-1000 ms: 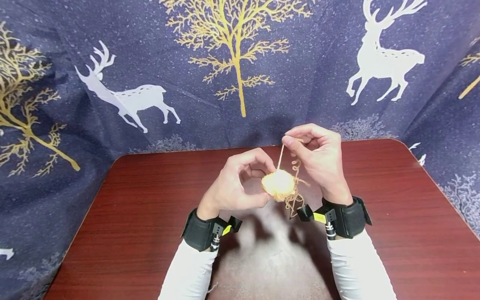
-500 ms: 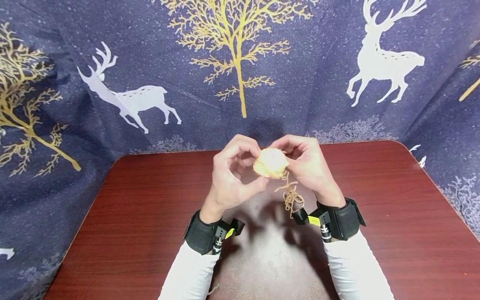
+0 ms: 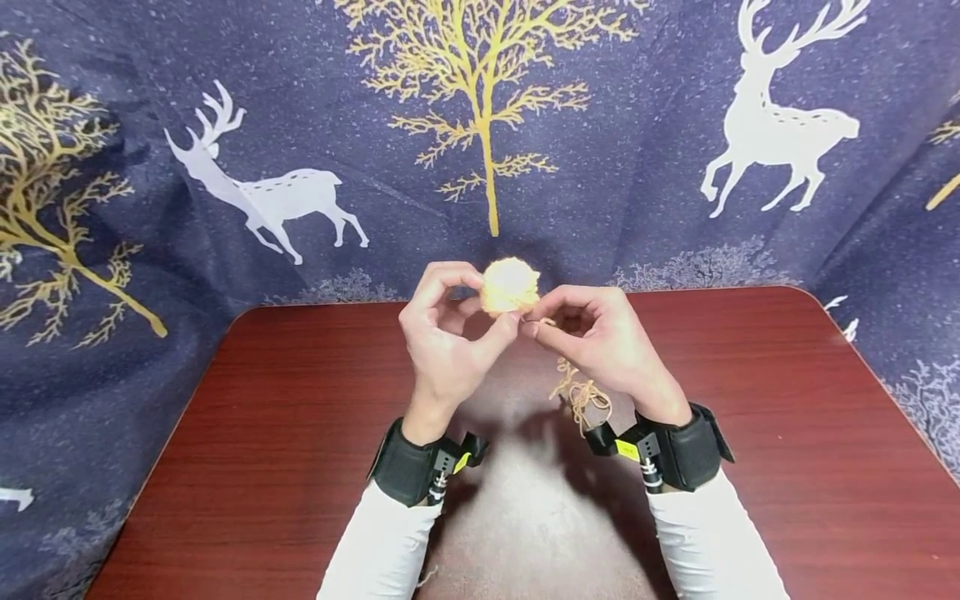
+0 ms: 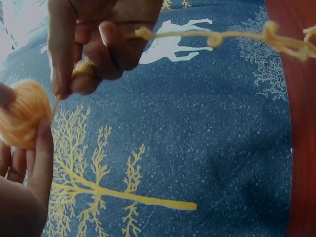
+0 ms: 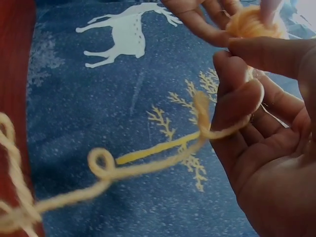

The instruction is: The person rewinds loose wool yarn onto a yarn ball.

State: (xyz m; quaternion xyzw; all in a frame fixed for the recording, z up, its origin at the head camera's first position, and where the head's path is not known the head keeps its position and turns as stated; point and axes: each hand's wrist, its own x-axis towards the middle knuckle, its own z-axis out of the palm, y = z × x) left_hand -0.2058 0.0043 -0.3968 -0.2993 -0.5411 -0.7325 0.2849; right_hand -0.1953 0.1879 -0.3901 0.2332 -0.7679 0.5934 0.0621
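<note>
A small ball of pale orange yarn (image 3: 510, 286) is held up above the table's far edge. My left hand (image 3: 453, 337) grips it between thumb and fingers; in the left wrist view the wound strands of the yarn ball (image 4: 24, 116) show. My right hand (image 3: 600, 337), just to the right, pinches the strand leading off the ball between thumb and forefinger. From the right fingers the loose yarn (image 5: 143, 170) trails away, curled into small loops. Its tangled end (image 3: 587, 400) hangs below the right hand in the head view.
A reddish-brown wooden table (image 3: 300, 433) spreads beneath both arms. Behind it hangs a dark blue cloth (image 3: 420, 225) printed with white deer and golden trees. Black straps with small cameras (image 3: 408, 462) circle both wrists. A short thread scrap (image 3: 427, 577) lies near the left sleeve.
The left hand has raised the ball and carried it leftward. My right hand came down and left, close against the ball, and the stretched strand between them is now much shorter.
</note>
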